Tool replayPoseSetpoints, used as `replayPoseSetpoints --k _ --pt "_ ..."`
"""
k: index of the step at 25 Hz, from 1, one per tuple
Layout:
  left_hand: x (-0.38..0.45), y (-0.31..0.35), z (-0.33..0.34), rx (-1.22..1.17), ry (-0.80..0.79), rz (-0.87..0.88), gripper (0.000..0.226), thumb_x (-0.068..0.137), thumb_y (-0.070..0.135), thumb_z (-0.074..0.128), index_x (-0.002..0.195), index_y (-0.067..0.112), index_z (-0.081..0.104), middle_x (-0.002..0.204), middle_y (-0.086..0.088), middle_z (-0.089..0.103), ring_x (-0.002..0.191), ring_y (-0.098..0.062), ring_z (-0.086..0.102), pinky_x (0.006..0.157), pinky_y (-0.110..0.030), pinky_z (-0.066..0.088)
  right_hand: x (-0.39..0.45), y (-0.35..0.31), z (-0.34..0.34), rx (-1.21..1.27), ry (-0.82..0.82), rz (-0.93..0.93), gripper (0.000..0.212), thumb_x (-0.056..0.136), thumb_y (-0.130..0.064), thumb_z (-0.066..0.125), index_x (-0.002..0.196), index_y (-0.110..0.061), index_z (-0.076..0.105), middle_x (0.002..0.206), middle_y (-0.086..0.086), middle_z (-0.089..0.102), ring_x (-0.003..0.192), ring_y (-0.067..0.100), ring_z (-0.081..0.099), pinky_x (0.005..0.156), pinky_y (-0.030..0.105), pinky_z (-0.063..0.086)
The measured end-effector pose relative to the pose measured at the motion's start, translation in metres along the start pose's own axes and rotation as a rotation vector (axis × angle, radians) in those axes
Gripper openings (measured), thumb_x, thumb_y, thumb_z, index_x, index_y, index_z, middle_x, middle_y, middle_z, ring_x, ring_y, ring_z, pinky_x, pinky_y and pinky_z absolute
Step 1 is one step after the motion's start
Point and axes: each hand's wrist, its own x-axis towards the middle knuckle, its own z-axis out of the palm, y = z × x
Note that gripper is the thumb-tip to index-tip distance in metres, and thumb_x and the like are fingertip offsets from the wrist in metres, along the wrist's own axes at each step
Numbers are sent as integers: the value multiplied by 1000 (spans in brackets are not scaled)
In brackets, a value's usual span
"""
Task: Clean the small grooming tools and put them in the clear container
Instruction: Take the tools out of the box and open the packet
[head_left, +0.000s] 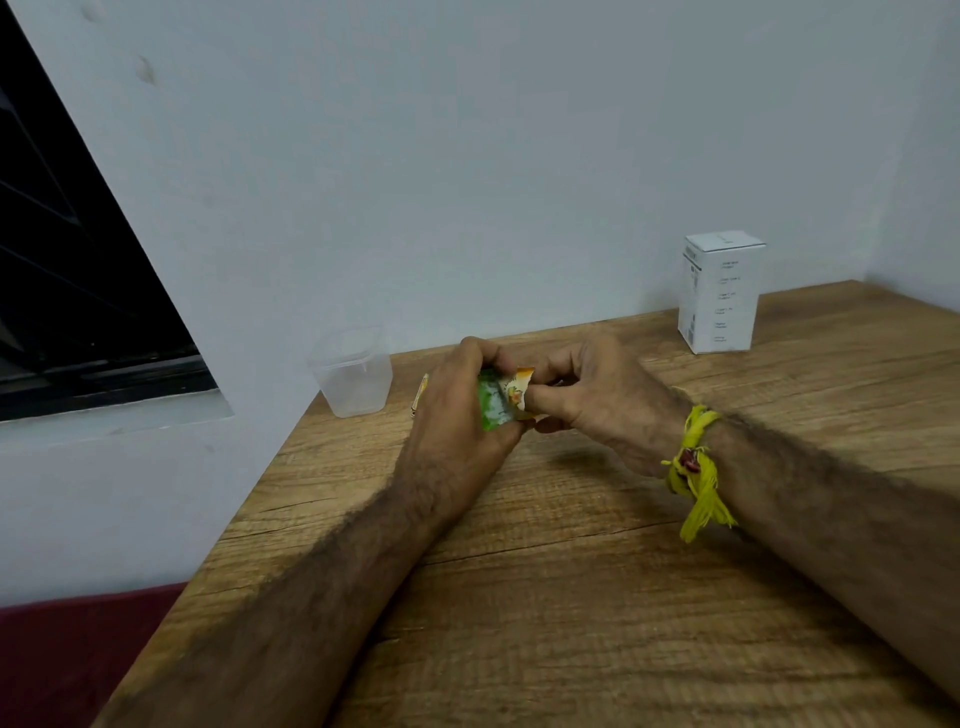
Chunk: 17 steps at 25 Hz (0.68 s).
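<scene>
Head view: two hands, left hand (457, 415), right hand (597, 400), gripping one sachet (501, 397); one clear container (353, 371).

Both forearms were bare and hairy, without sleeves; the right wrist (691, 462) wore a frayed yellow thread band (696, 470) with a small red bead

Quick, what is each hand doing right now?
Left hand: closed around a small green and orange packet.
Right hand: fingers pinching the packet's top edge.
</scene>
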Motion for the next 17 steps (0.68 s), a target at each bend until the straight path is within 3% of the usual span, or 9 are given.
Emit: replayPoseSetpoints --k 4,11,17 --pt "1 -1 -2 -65 26 -46 50 74 22 89 106 28 51 104 12 60 100 -9 61 80 -39 58 2 -1 1 24 -6 -19 10 88 -9 70 87 -1 75 88 18 75 87 30 73 77 42 63" --pt "3 -6 -7 -149 100 -123 58 67 15 92 107 25 50 107 7 62 100 -13 64 83 -40 58 7 -4 -12 306 36 93 20 95 -8 64 102 11 65 105 27 70 85 25 71 80 43 61" --pt "2 -3 -5 -160 50 -103 56 72 19 90 109 25 49 108 4 62 101 -14 65 79 -41 60 1 -4 -8 -19 25 -142 10 84 -5 77 93 -6 78 87 9 77 83 26 74 76 41 63"
